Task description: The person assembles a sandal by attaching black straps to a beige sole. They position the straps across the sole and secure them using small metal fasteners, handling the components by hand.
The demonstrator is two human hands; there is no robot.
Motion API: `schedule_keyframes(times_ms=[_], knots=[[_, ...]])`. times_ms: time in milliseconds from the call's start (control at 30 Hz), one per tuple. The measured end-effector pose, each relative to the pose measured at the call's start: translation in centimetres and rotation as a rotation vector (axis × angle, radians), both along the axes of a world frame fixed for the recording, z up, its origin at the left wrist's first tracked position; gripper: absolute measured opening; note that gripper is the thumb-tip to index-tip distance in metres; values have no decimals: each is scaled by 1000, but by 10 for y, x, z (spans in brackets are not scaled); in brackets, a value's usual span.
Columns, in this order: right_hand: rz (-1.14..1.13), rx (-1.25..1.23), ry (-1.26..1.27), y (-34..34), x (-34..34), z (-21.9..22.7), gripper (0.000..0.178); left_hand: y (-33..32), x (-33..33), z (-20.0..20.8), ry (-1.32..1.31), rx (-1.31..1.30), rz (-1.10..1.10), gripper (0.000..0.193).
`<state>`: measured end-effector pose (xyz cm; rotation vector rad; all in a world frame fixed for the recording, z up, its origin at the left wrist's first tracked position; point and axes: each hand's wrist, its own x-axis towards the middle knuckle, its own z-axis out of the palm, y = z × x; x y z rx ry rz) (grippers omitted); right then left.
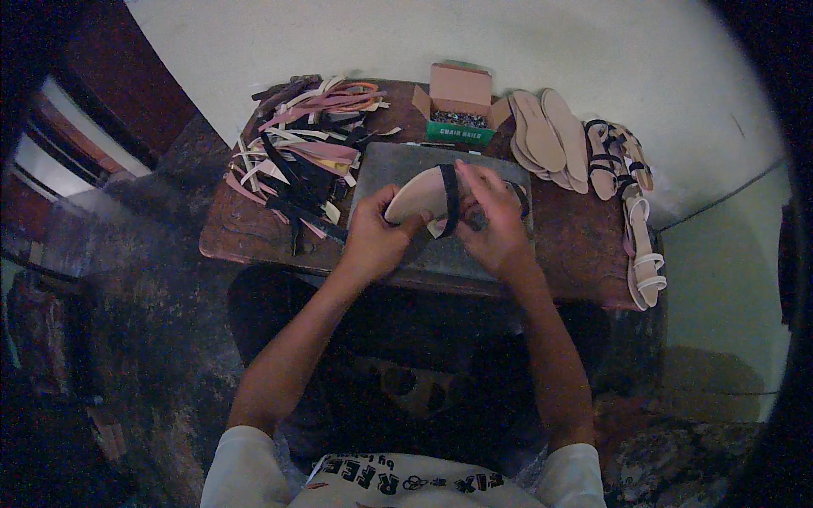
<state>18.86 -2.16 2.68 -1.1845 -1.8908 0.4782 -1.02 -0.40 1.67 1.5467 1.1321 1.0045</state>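
A sandal (419, 196) with a beige insole and black straps is held above a dark grey slab (385, 161). My left hand (378, 237) is closed on its rounded left end, with the thumb over the insole. My right hand (493, 212) is at the black strap (450, 201), its fingers bent around the strap and the sandal's edge. That hand is slightly blurred, and it hides much of the sandal's right part. A black band (520, 200) shows just beyond it; I cannot tell whether it belongs to the same sandal.
On the wooden table (576, 254), a heap of cut strips (309, 157) lies at left. An open green box of small nails (460, 118) stands behind the slab. Beige insoles (542, 135), black-strapped sandals (603, 157) and a white-strapped sandal (646, 262) line the right side. A pale wall (339, 38) rises behind.
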Motion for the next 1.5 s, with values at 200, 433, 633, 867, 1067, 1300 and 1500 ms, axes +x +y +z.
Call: schedule_keyframes(times_ms=[200,433,633,867,1067,1300,1500], knots=[[-13,70,-60,-1,-3,2,75,-2,3,-6,-52,10,40,18],[-25,14,-42,-1,-6,-2,76,0,1,-8,-16,-26,22,22],[-25,-1,-41,-2,-7,1,76,0,1,-11,-43,-11,43,20],[-28,18,-128,-1,0,1,77,-4,4,-4,-31,-44,65,23],[-1,94,-112,-1,-3,7,78,-3,4,1,-88,-127,59,30],[83,156,-43,3,-1,-2,41,-1,0,7,-202,-265,80,33],[92,14,-35,2,-5,-7,22,0,-3,9,-239,-324,73,30]])
